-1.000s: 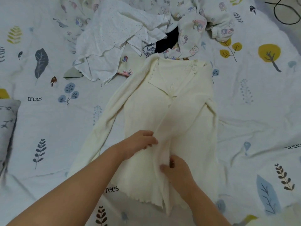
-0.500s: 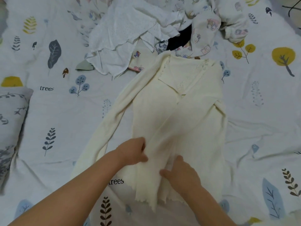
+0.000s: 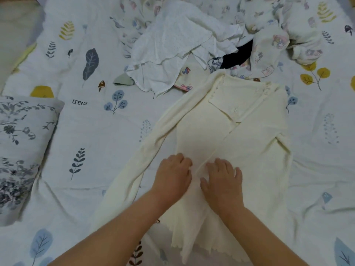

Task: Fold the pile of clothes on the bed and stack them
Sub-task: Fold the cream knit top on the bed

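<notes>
Cardigan is lying flat mid-bed, front panels now overlapped. Both hands have let go of the edges: left hand and right hand are pressing it flat. Sleeve folds next; pile is waiting behind.

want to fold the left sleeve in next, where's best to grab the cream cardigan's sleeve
Pinch the left sleeve around mid-length, coming from its outer left edge with the left hand. It lies flat, splayed diagonally away from the cream cardigan, with bare bedsheet beside it.

One cream cardigan spread flat, one unfolded clothes pile behind the cardigan, one floral pillow left of it, two hands on it.
</notes>
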Available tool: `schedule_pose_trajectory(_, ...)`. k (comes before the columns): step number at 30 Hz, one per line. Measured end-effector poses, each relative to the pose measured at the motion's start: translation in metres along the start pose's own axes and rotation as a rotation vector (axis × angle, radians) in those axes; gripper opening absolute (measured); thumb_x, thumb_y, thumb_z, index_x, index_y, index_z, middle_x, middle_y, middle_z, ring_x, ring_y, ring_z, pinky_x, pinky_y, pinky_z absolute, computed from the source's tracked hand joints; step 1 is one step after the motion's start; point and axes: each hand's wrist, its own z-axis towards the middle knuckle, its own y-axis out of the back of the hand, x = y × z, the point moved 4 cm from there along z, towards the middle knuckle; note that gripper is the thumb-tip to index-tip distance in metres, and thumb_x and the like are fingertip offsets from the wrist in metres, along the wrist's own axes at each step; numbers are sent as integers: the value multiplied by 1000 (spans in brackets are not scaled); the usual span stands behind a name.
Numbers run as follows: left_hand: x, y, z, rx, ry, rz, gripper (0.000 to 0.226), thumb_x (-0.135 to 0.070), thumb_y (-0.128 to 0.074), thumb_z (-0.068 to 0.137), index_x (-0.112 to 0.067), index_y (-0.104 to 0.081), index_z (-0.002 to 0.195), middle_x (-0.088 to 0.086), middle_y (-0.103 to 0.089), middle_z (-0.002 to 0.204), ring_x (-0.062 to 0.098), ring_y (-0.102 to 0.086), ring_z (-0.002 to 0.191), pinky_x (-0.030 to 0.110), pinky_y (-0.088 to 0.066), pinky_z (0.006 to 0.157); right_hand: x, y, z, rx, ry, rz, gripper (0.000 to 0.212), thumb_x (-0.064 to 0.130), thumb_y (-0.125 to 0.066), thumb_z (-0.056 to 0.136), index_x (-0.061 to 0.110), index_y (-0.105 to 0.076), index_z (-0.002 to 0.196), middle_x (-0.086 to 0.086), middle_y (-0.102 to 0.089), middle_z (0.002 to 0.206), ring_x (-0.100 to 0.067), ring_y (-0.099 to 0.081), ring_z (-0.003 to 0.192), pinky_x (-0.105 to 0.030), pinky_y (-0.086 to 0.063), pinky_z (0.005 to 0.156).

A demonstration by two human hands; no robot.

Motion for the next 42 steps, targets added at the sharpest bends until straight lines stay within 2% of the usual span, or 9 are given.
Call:
schedule_pose_trajectory(2, 27, 23, 13, -133, 158, -60, 28, -21, -40, 74, -10, -65, 80, 7, -61, 76, 26, -59, 65, 35, -48, 57, 10, 23, 12, -181, 23, 120, 33, 28, -53, 73, 12, -67, 98, -8, -64, 97, -31, -62, 92, -42, -48, 76)
schedule_pose_trajectory(9, 119, 41, 56, -9, 613, -214, 20, -10, -41, 94, -4, -59, 100, 19, -58, 106, 32, -53, 97, 35, -38, 78, 52, 62, 98, -34, -37, 581, 30, 23, -47, 92, 8, -55, 117, -9, -58, 110, -24, -53, 103, -30, -39, 87)
schedule_pose_trajectory(14, 114, 34, 66, 259, 580, -392, 19, -31, -54, 92, -14, -55, 99, 3, -57, 91, 16, -47, 82, 24, -30, 69, 65, 62, 152, 186, -332, 864, 36, 40, -50, 89, 7, -51, 77, -7, -57, 75, -28, -60, 69, -41, -55, 79)
schedule_pose_trajectory(20, 99, 42, 68, 422, 467, -421, 39, -24, -63, 86, -17, -35, 60, -5, -34, 59, 7, -31, 51, 16, -25, 46, 73, 46, 164, 280, -424, 966, 24, 28, -64, 78, 7, -56, 85, -13, -64, 82, -32, -66, 70, -48, -58, 72)
schedule_pose_trajectory(24, 87, 49, 67, 546, 573, -764, 33, -37, -63, 84, -11, -45, 77, 2, -44, 67, 13, -42, 56, 20, -35, 52, 68, 47, 158, 312, -517, 1254, 14, 6, -50, 81, 1, -55, 93, -24, -62, 105, -40, -63, 92, -51, -57, 68)
schedule_pose_trajectory(31, 32, 49, 74, 651, 767, -1426, 37, -31, -40, 99, -5, -62, 112, 13, -71, 99, 19, -68, 84, 27, -55, 75, 22, 80, 137, 292, -486, 1396, 21, 15, -56, 91, 8, -56, 110, -7, -61, 90, -19, -59, 72, -25, -50, 50)
schedule_pose_trajectory(34, 15, 41, 81, 606, 731, -1329, 16, -20, -51, 94, -9, -60, 99, 5, -65, 85, 13, -61, 69, 23, -51, 59, -1, 91, 132, 257, -482, 1361, 21, 20, -63, 88, 5, -60, 102, -10, -65, 88, -22, -62, 74, -34, -53, 67)
schedule_pose_trajectory(39, -2, 23, 89, 533, 685, -1027, 16, -14, -45, 94, -13, -48, 79, 3, -50, 65, 9, -49, 46, 19, -41, 42, -43, 99, 124, 174, -468, 1210, 15, 7, -53, 90, 5, -56, 75, -11, -56, 70, -19, -51, 54, -22, -42, 43)
schedule_pose_trajectory(42, -2, 17, 92, 428, 699, -921, 17, -13, -45, 93, -12, -45, 76, 4, -52, 66, 12, -51, 51, 21, -43, 42, -68, 93, 118, 67, -493, 1136, 19, -2, -47, 87, 6, -56, 72, -16, -58, 77, -25, -55, 62, -33, -53, 52)
